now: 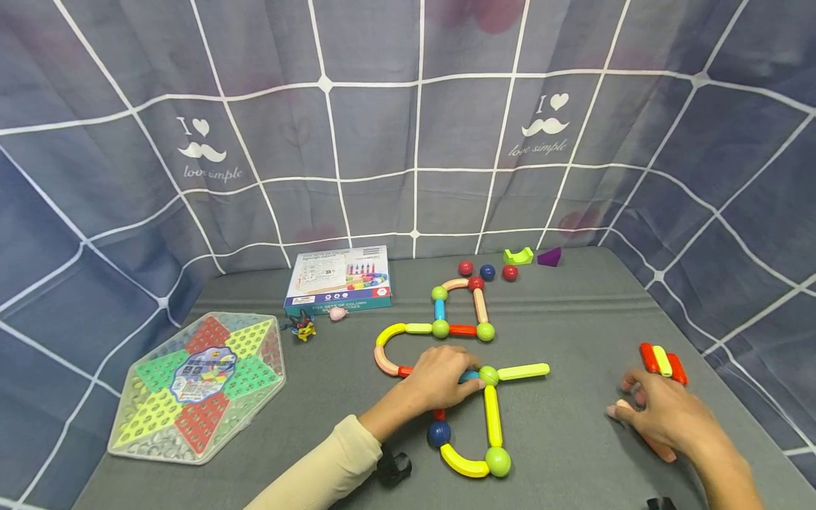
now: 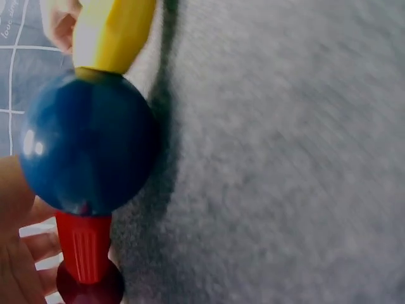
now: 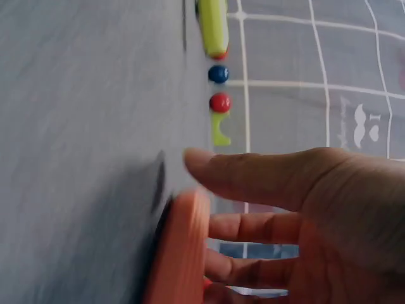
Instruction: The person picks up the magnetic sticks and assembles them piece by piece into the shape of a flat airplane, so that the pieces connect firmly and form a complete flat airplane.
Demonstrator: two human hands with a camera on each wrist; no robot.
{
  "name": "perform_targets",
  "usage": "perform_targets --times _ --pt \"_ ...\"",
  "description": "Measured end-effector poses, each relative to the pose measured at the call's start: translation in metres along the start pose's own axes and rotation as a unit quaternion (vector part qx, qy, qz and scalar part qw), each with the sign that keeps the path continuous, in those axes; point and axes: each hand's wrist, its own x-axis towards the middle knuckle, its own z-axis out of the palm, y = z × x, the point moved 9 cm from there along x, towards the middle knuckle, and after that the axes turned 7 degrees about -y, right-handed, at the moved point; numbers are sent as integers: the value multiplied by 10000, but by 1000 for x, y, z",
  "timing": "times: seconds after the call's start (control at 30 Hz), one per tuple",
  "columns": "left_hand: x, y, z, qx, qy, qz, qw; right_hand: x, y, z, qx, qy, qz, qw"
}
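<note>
Blue shows in the left hand's grip: its thumb and fingers pinch a short blue rod [image 1: 470,376] that meets a green ball [image 1: 489,375] in the joined figure at the middle of the grey tabletop [image 1: 574,326]. From that ball a lime rod [image 1: 524,372] points right and a yellow rod [image 1: 494,416] runs down to a larger-looking green ball [image 1: 498,462], where a yellow curved rod [image 1: 463,464] bends round to a navy ball [image 1: 439,433]. Well to the right, the right hand [image 1: 672,411] hovers low over a peach rod [image 1: 661,450] lying on the cloth; its grip is loose, thumb and fingers apart about the rod. Just beyond that hand lie two red rods [image 1: 678,369] with a pale yellow rod [image 1: 661,361] between them. At the back stands a boxed set [image 1: 338,304], and on the left lies a star-patterned game board [image 1: 202,423].
</note>
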Motion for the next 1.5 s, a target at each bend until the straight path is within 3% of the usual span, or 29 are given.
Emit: perform_targets --times 0.07,0.17,0.27,0.33,0.4,0.47,0.57,0.63,0.7,0.73,0.83,0.97,1.07,1.27,1.37,1.5 --pt "1 2 0 -116 10 26 9999 -3 10 6 49 -308 97 9995" --pt "3 6 0 -176 14 78 9998 -4 11 12 155 -330 -30 9993" --pt "6 10 0 -150 -36 124 9998 1 1 10 611 -124 -512 9967" --pt "8 12 1 -104 -106 142 9998 6 -11 3 1091 171 -924 9896" --pt "10 14 2 -51 -201 133 9997 15 -21 -4 1960 370 -1299 9712" --pt "11 16 3 -8 -281 154 9995 25 -29 -12 2860 618 -1539 9438" --pt "12 19 4 23 -372 157 9992 44 -39 -17 4111 880 -1716 8910" --pt "13 19 4 27 -412 152 9990 57 -47 -16 4671 965 -1758 8612" --pt "13 19 3 3 -467 125 9988 71 -54 -10 5021 919 -1737 8422" --pt "13 18 2 -28 -482 105 9988 77 -58 -6 5100 869 -1730 8381" --pt "15 13 -3 -140 -372 -23 9992 92 -66 8 5106 683 -1602 8420" --pt "23 0 -18 -276 253 -278 9989 103 -68 22 4952 569 -1450 8547" --pt "31 -10 -24 -303 507 -550 9967 105 -67 27 4918 616 -1416 8569" --pt "47 -26 -13 -143 -129 -1277 9916 108 -71 36 4885 554 -1463 8584" --pt "51 -28 -10 -18 -276 -1446 9891 108 -72 36 4617 658 -1474 8722" --pt "54 -27 -9 85 -361 -1459 9886 104 -71 30 3703 1114 -1445 9108"
